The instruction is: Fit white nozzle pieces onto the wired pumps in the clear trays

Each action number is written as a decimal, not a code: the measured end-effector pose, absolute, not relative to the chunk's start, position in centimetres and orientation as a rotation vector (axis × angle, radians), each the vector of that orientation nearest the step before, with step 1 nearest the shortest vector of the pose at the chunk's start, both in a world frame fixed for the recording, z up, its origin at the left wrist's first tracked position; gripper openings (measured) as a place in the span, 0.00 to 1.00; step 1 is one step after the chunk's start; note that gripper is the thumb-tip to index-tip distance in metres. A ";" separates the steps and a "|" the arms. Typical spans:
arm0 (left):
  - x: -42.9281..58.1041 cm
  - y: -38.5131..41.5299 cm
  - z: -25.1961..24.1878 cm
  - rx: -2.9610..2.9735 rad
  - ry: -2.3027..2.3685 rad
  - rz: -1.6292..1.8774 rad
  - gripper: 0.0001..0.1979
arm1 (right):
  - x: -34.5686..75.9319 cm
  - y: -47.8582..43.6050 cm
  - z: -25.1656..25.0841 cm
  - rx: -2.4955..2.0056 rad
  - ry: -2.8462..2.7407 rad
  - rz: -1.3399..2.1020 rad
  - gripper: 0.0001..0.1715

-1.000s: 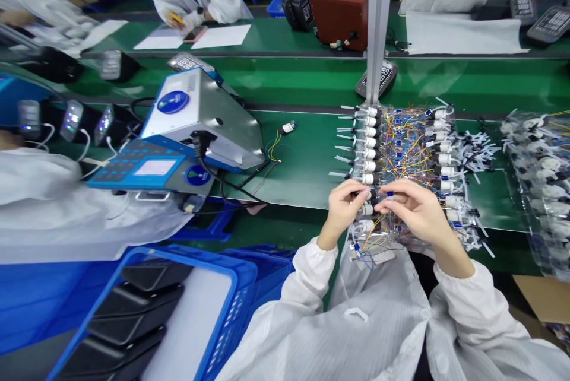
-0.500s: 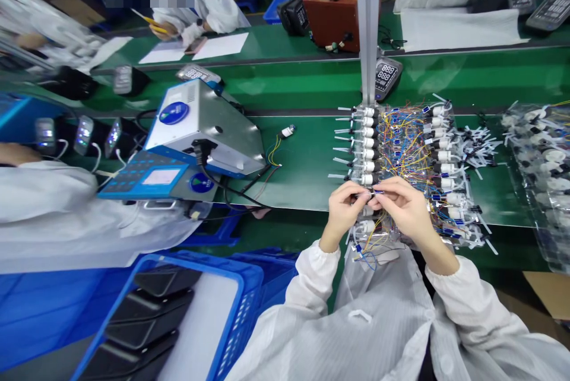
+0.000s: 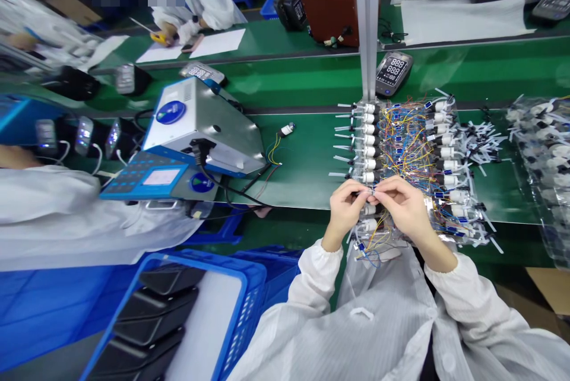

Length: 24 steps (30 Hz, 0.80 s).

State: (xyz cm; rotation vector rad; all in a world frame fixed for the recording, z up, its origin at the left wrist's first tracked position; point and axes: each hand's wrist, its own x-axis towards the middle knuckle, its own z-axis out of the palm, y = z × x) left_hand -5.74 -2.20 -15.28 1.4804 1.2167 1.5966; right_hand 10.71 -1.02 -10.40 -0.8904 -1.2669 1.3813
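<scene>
My left hand (image 3: 346, 208) and my right hand (image 3: 404, 206) meet over the near part of a clear plastic tray (image 3: 392, 232). Thumb and fingers of both are pinched together on a small part, mostly hidden, with a thin pale piece showing between the fingertips. Below and around them, two columns of white cylindrical units (image 3: 369, 151) with black ends lie in the tray. Short translucent tubes (image 3: 342, 149) stick out from them. Yellow, red and blue wires (image 3: 407, 161) tangle between the columns, with small blue pieces among them.
Right of the tray lie a pile of short tubes with black pieces (image 3: 481, 142) and another filled clear tray (image 3: 545, 161). A loose wired unit (image 3: 287, 129), a blue-and-silver machine (image 3: 200, 126) and a metal post (image 3: 367, 31) stand leftward and behind. A blue crate (image 3: 243, 310) holds black casings.
Both hands stay pinched together at nearly the same spot, with a slight shift of the fingertips. The camera view has moved a little. A co-worker's hand with a yellow tool has lowered toward the paper.
</scene>
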 end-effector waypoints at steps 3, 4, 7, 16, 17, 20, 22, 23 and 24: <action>-5.7 -2.2 -15.3 1.486 1.216 1.601 0.05 | 10.9 -0.9 -10.4 -0.887 -1.332 1.347 0.09; -5.7 -2.3 -15.4 1.488 1.220 1.604 0.05 | 11.0 -0.9 -10.4 -0.894 -1.366 1.327 0.07; -5.8 -2.3 -15.4 1.508 1.238 1.590 0.05 | 11.4 -0.7 -10.1 -0.943 -1.500 1.245 0.05; -7.0 -2.1 -15.5 1.575 1.139 1.489 0.03 | 11.8 -0.7 -9.9 -0.901 -1.540 1.247 0.04; -7.1 -2.2 -15.5 1.576 1.134 1.506 0.03 | 11.8 -0.8 -9.9 -0.904 -1.540 1.224 0.04; -6.9 -2.2 -15.5 1.575 1.165 1.548 0.02 | 11.9 -1.0 -10.0 -0.931 -1.563 1.133 0.04; -6.7 -2.3 -15.5 1.584 1.193 1.566 0.02 | 12.0 -1.1 -10.2 -0.936 -1.596 1.089 0.04; -6.6 -2.4 -15.5 1.592 1.202 1.569 0.03 | 12.0 -1.1 -10.3 -0.933 -1.608 1.078 0.04; -6.6 -2.5 -15.5 1.601 1.208 1.567 0.03 | 12.1 -1.2 -10.5 -0.932 -1.616 1.076 0.04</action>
